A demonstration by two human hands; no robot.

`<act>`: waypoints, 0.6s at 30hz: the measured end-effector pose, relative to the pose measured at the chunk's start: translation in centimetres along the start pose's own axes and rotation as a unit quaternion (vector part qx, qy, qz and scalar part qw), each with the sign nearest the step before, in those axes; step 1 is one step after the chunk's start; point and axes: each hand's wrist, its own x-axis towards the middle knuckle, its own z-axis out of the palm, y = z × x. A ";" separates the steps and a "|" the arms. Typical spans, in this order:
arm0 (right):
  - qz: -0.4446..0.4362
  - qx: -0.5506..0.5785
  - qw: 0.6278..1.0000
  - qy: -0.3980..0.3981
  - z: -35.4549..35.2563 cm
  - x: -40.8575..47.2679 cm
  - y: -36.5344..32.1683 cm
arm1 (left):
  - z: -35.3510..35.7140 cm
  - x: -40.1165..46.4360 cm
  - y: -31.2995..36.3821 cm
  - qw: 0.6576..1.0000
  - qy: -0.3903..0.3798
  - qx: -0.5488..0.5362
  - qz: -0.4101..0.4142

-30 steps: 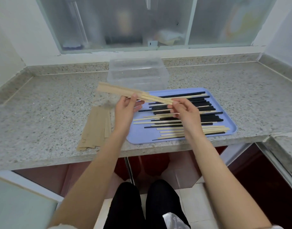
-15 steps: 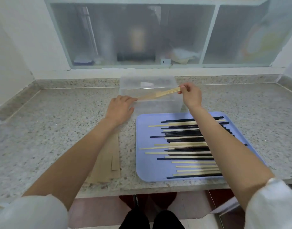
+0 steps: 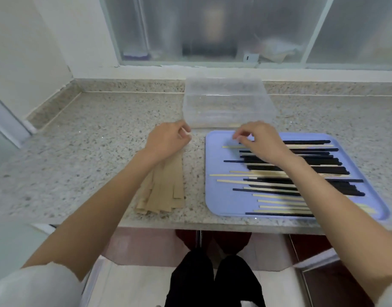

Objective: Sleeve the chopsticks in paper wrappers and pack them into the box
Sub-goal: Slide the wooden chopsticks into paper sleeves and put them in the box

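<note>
Both hands hover empty over the speckled tabletop (image 3: 91, 138): the left hand (image 3: 166, 141), fingers loosely curled, above the far end of the brown paper wrappers (image 3: 166, 187); the right hand (image 3: 260, 141), fingers loosely curled with thumb and forefinger close together, above the far left part of the blue tray (image 3: 217, 196). Black and pale chopsticks (image 3: 279, 185) lie across the tray. The clear box (image 3: 226, 103) stands just beyond both hands, with pale sleeved pairs dimly visible inside.

No readable text, label or number shows anywhere.
</note>
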 end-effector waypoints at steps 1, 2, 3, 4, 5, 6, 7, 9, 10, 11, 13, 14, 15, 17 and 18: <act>-0.021 -0.014 0.999 -0.046 0.1 -1.5 -0.9 | -0.5 -1.2 -0.3 0.999 -0.036 0.014 -0.029; -0.038 -0.037 0.994 -0.091 0.3 -2.9 -1.8 | -0.8 -2.5 -0.6 0.996 -0.066 0.039 -0.046; -0.049 -0.066 0.989 -0.123 0.5 -4.0 -2.5 | -1.0 -3.6 -0.8 0.992 -0.088 0.066 -0.055; -0.059 -0.101 0.983 -0.140 0.9 -4.8 -3.0 | -1.0 -4.5 -0.9 0.989 -0.105 0.089 -0.061; -0.072 -0.144 0.976 -0.146 1.2 -5.6 -3.5 | -1.0 -5.6 -0.8 0.985 -0.118 0.108 -0.066; -0.080 -0.185 0.968 -0.147 1.5 -6.1 -3.8 | -0.9 -6.3 -0.7 0.982 -0.128 0.124 -0.070; -0.082 -0.214 0.962 -0.148 1.8 -6.4 -4.1 | -0.7 -6.9 -0.6 0.978 -0.135 0.139 -0.073; -0.071 -0.221 0.961 -0.150 2.1 -6.8 -4.5 | -0.1 -7.7 0.0 0.970 -0.152 0.173 -0.078; -0.063 -0.218 0.963 -0.149 2.3 -6.8 -4.6 | 0.2 -7.8 0.2 0.965 -0.162 0.191 -0.082; -0.058 -0.222 0.962 -0.146 2.4 -6.8 -4.7 | 0.5 -7.8 0.5 0.961 -0.172 0.200 -0.087; -0.069 -0.254 0.957 -0.126 2.8 -7.0 -4.8 | 0.8 -7.9 0.8 0.961 -0.181 0.183 -0.103; -0.075 -0.271 0.953 -0.113 3.1 -7.1 -4.8 | 0.9 -7.9 0.8 0.963 -0.181 0.166 -0.112; -0.078 -0.279 0.952 -0.098 3.3 -7.3 -4.7 | 0.9 -8.0 0.8 0.965 -0.178 0.149 -0.120; -0.082 -0.278 0.955 -0.066 3.7 -7.8 -4.5 | 0.8 -8.3 0.8 0.969 -0.164 0.125 -0.137; -0.085 -0.279 0.955 -0.052 3.8 -8.1 -4.5 | 0.7 -8.5 0.7 0.971 -0.152 0.112 -0.145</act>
